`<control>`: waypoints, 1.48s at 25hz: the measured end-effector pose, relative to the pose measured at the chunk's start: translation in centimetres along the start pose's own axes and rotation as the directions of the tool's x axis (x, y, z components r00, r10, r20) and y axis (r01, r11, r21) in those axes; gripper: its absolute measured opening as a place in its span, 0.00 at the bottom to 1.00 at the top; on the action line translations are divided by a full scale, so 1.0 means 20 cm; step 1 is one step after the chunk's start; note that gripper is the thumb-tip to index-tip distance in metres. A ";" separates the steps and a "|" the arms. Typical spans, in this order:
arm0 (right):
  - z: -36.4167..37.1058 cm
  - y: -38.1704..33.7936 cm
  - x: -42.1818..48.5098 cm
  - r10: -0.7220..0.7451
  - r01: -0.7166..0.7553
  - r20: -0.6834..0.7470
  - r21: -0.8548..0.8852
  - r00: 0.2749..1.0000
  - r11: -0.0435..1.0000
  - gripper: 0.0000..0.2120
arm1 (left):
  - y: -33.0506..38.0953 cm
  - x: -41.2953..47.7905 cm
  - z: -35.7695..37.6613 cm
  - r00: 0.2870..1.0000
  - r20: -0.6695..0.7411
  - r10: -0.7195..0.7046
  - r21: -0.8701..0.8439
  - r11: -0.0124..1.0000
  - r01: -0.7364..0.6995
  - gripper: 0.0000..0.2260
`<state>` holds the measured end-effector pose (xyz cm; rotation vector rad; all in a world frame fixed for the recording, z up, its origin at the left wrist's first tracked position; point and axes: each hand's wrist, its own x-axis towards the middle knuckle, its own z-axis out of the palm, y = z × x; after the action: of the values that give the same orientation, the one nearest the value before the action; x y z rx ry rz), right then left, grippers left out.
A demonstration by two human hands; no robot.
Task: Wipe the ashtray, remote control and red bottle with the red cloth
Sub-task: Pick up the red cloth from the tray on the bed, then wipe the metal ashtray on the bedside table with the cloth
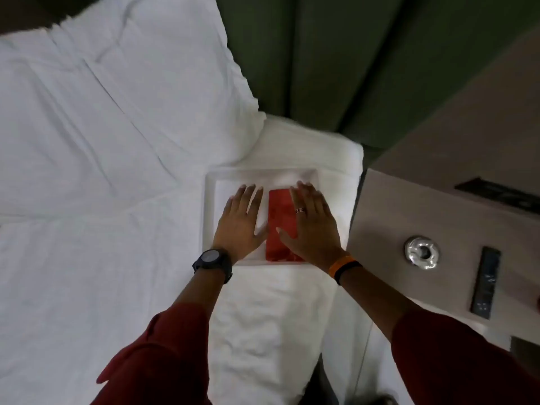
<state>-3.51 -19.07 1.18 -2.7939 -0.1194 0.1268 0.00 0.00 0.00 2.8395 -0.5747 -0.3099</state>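
A folded red cloth [280,219] lies in a white tray [209,206] on the bed. My left hand [241,220] rests flat in the tray just left of the cloth, fingers spread. My right hand [311,220] lies flat over the cloth's right side, fingers apart, holding nothing. On the bedside table to the right stand a shiny glass ashtray [422,252] and, beside it, a long black remote control [485,283]. A sliver of something red shows at the frame's right edge; I cannot tell what it is.
The tray sits on white bedding [87,171] near the bed's right edge. A beige bedside table [394,217] stands right of the bed, with a dark flat item [496,194] at its back. A green padded headboard [321,68] is behind.
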 end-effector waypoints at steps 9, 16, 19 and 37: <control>0.33 -0.03 0.04 0.098 -0.079 0.170 -0.113 0.981 0.990 0.32 | -0.08 0.06 0.33 0.992 -0.021 -0.124 0.126 0.984 0.126 0.35; 0.15 -0.01 0.11 0.099 -0.096 -0.035 0.086 0.994 0.992 0.20 | 0.05 0.14 0.20 0.988 -0.106 -0.111 0.150 0.981 0.126 0.34; -0.06 0.08 -0.04 0.176 -0.099 -0.331 0.235 0.927 0.967 0.19 | 0.25 0.19 0.08 0.969 -0.244 -0.036 0.103 0.993 0.062 0.35; 0.38 1.85 -1.17 0.775 -0.596 -0.273 0.512 0.570 0.618 0.23 | 1.80 0.54 1.39 0.801 0.361 0.477 -0.148 0.877 -0.456 0.35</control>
<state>-25.10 -53.62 -16.76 -2.2271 1.0563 -0.3257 -9.94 -41.71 -18.81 2.4716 -1.2956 -0.7834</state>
